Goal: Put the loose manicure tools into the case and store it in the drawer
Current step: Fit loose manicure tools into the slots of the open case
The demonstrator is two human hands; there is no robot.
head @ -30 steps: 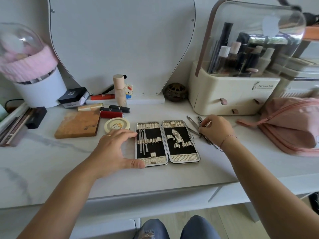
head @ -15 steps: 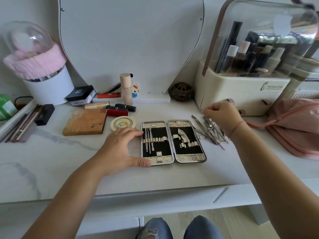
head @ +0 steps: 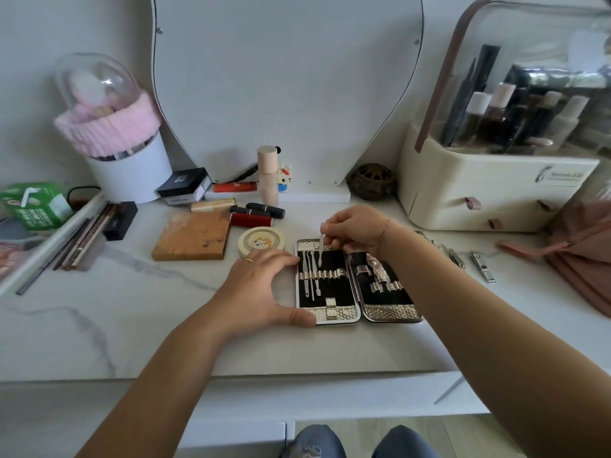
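Note:
The manicure case [head: 337, 315] lies open flat on the white desk [head: 132, 325], black inside with silver ends. Three thin tools sit under the strap in its left half. My left hand [head: 261, 289] rests against the case's left edge, thumb at the near corner, fingers spread. My right hand [head: 353, 231] hovers over the top of the left half and pinches a slim metal tool [head: 321, 247], tip pointing down toward the strap. Loose tools [head: 458, 257] and a nail clipper [head: 482, 266] lie on the desk right of my forearm.
A cream organiser [head: 496, 193] with small drawers stands at the back right, a pink pouch [head: 582, 256] beside it. Lipsticks [head: 253, 216], a round compact [head: 261, 241] and a brown palette [head: 193, 234] lie left of the case. A desk drawer front [head: 330, 396] runs below the edge.
My right hand picked a slim tool from the loose pile on the right and carried it left over the case's left half. My left hand stayed at the case's edge.

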